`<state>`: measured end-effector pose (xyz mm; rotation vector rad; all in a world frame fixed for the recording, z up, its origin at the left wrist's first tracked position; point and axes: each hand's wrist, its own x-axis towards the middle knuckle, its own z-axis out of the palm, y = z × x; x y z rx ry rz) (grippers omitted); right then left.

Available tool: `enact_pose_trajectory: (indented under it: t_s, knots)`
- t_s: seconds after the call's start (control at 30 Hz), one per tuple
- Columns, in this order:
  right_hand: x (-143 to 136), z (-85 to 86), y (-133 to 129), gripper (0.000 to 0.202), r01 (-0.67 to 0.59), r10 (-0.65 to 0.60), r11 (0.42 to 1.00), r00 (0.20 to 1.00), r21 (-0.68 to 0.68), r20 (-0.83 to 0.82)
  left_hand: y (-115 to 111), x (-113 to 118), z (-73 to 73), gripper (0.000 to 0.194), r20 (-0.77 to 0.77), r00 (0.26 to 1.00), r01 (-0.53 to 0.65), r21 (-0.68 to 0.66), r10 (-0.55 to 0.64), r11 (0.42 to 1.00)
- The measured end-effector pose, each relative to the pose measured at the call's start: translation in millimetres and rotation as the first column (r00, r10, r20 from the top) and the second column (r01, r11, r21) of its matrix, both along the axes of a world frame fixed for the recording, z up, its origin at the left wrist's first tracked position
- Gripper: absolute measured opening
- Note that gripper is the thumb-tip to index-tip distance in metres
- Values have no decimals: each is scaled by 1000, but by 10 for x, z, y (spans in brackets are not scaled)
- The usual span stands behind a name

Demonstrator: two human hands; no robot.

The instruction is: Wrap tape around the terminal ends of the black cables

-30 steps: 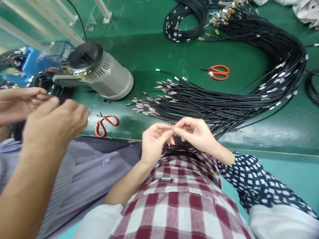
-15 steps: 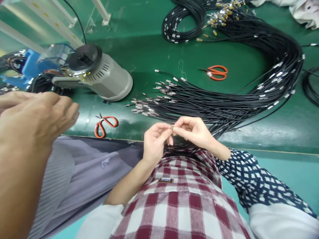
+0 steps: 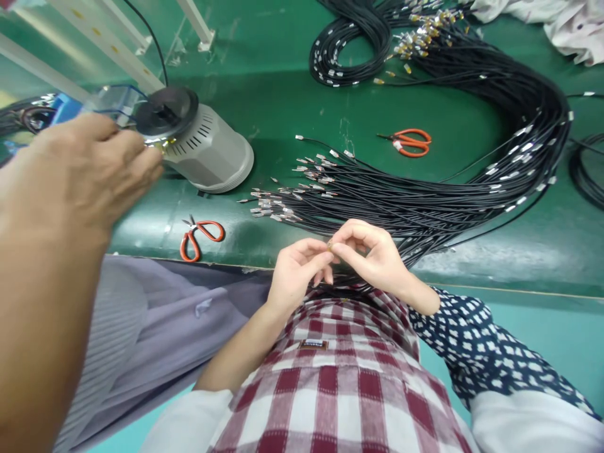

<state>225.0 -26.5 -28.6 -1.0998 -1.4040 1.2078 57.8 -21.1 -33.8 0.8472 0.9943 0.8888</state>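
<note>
My left hand (image 3: 298, 267) and my right hand (image 3: 370, 258) meet at the front edge of the bench, thumbs and fingers pinched together. Between the fingertips is a small gold-coloured cable connector (image 3: 330, 246), mostly covered by them. Black cables (image 3: 352, 281) hang just below, against the checked apron. Right behind my hands lies a thick bundle of black cables (image 3: 401, 195), its stripped, white-tagged ends pointing left. The same bundle curves round at the right to far ends with yellowish connectors (image 3: 425, 34).
Orange-handled scissors (image 3: 191, 242) lie at the left front, another orange-handled pair (image 3: 410, 143) behind the bundle. A grey machine (image 3: 212, 151) with a black disc stands at left. A co-worker's hand (image 3: 89, 163) reaches in beside it. A cable coil (image 3: 330, 63) lies at the back.
The co-worker's hand has moved up and right, towards the grey machine. My hands stay together, with slightly shifted fingers, and the connector is now more hidden.
</note>
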Motion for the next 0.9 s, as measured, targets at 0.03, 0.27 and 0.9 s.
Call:
enact_pose_trajectory:
  t_s: [0.03, 0.27, 0.9]
  knots:
    - [19, 11, 13, 14, -36, 36, 999, 998, -4, -49, 16, -9, 8, 23, 29, 999, 45, -19, -45, 999]
    - [320, 126, 132, 8, -336, 350, 916, 936, 221, -28, 90, -34, 45, 33, 209, 891, 424, -63, -404, 903]
    - [1654, 44, 1360, 29, 164, -224, 972, 405, 170, 887, -13, 338, 191, 16, -146, 933, 349, 156, -328, 924]
